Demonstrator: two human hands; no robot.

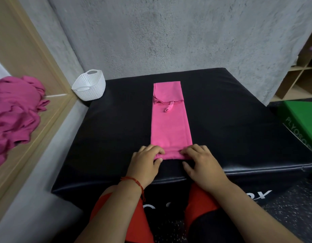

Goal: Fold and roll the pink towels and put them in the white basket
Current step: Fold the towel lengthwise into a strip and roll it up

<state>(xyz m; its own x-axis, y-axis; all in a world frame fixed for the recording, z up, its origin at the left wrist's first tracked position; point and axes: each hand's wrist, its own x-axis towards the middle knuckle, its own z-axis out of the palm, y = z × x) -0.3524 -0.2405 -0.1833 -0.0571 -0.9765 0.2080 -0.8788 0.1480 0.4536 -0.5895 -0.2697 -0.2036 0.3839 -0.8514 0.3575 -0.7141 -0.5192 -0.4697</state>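
Rough grey concrete wall backs a smooth black vinyl plyo box, where the pink towel lies as a long, flat folded strip. The left hand and right hand curl their fingers over its near end, thumbs behind, pinching the first turn. Soft, light and limp, it will likely spring open unless gripped at both corners; the perforated white basket sits by the far-left corner.
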